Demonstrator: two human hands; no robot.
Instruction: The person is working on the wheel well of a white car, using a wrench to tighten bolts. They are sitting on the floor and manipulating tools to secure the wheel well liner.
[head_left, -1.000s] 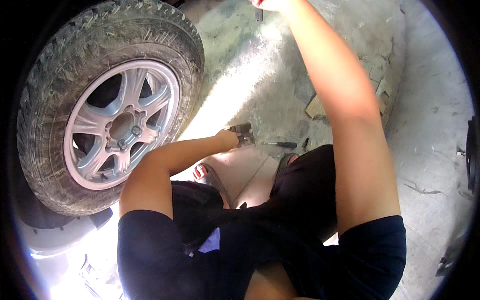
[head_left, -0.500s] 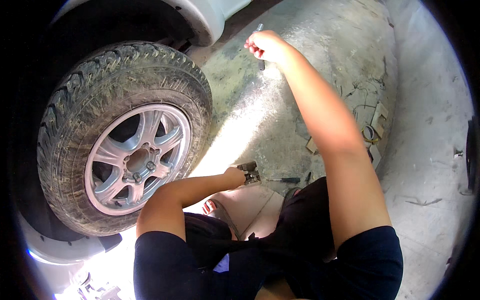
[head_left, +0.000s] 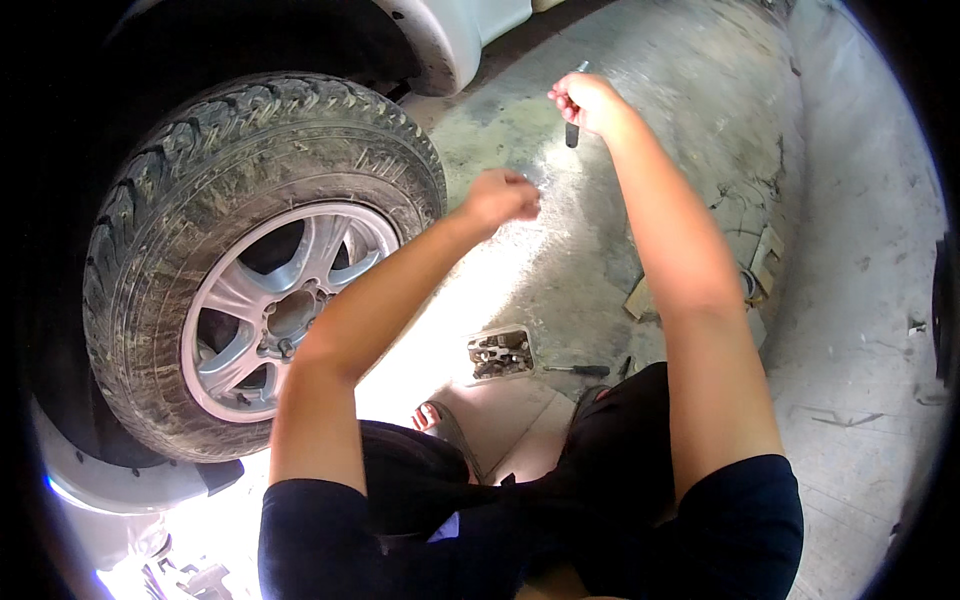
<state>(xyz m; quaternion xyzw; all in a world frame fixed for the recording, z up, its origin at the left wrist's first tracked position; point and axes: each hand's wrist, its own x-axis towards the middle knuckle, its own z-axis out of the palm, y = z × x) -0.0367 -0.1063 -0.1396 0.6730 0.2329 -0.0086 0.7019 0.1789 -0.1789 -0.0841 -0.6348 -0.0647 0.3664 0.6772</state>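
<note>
Two hands are working above the floor (head_left: 700,120) beside the wheel (head_left: 270,270): we are holding the dark tool (head_left: 572,132) firmly in the closed right hand (head_left: 585,100), and we are bringing the fisted left hand (head_left: 500,195), its contents hidden, slowly toward it.

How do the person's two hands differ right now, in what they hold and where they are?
The right hand grips a slim dark tool that sticks out above and below the fist; the left hand is curled shut, and nothing shows in it. The right hand reaches farther out over the concrete floor; the left hand sits nearer the muddy tyre. Both are raised, with bare forearms.
</note>
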